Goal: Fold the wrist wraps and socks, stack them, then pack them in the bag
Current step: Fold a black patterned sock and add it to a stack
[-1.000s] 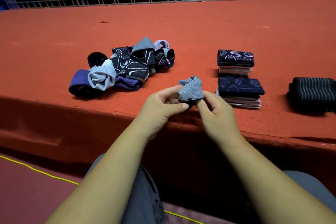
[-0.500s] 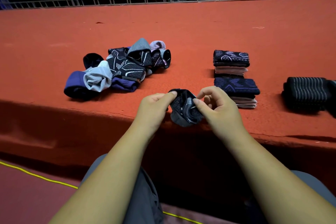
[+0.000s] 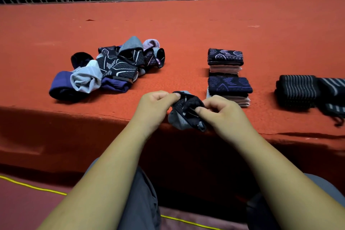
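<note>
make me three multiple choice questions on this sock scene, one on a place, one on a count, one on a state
1. The heap of unfolded socks lies:
A) left of the folded sock stacks
B) right of them
C) between them

2. Folded sock stacks on the red table:
A) one
B) two
C) four

3. The dark sock is:
A) flat on the table
B) atop a stack
C) pinched by the left hand and right hand

Answers: 1 A, the heap sits well to their left. 2 B, one stack stands behind the other. 3 C, fingers of both hands curl on it at the table's near edge.
</note>
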Demonstrator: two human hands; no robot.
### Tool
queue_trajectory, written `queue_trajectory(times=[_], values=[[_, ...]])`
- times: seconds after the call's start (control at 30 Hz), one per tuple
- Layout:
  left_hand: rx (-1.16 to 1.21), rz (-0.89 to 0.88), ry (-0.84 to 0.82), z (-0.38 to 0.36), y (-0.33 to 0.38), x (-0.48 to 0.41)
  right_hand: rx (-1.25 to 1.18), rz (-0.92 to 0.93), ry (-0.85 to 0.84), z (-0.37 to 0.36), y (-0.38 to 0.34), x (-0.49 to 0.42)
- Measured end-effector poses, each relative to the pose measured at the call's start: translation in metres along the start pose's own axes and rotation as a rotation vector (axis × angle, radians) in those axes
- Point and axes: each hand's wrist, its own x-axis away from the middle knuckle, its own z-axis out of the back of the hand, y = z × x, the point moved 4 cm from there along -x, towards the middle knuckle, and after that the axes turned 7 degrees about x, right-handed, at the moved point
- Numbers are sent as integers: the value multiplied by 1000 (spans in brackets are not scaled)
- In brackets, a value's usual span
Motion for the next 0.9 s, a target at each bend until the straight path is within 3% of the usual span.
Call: queue_trajectory(times=[0.17, 0.4, 0.5, 0.57, 0.63, 0.73, 0.8, 0.83, 0.9], values=[[273, 150, 235, 18, -15, -18, -380, -148, 128, 27, 16, -1], [689, 321, 450, 41, -36, -46, -602, -296, 364, 60, 48, 5], [803, 353, 460, 36, -39, -48, -624, -319, 434, 63, 55, 9], [745, 308, 399, 29, -31, -45, -612, -290, 385, 60, 50, 12], [552, 182, 265, 26, -21, -42, -459, -135, 250, 62, 38, 18], [385, 83, 10, 18, -14, -32, -163, 145, -136, 64, 19, 27], [339, 69, -104, 9, -12, -23, -41, 208, -371, 59, 17, 34], [324, 63, -144, 5, -11, -18, -17, 200, -406, 56, 19, 35], [312, 76, -200, -2, -6, -7, -15, 162, -320, 53, 23, 34]])
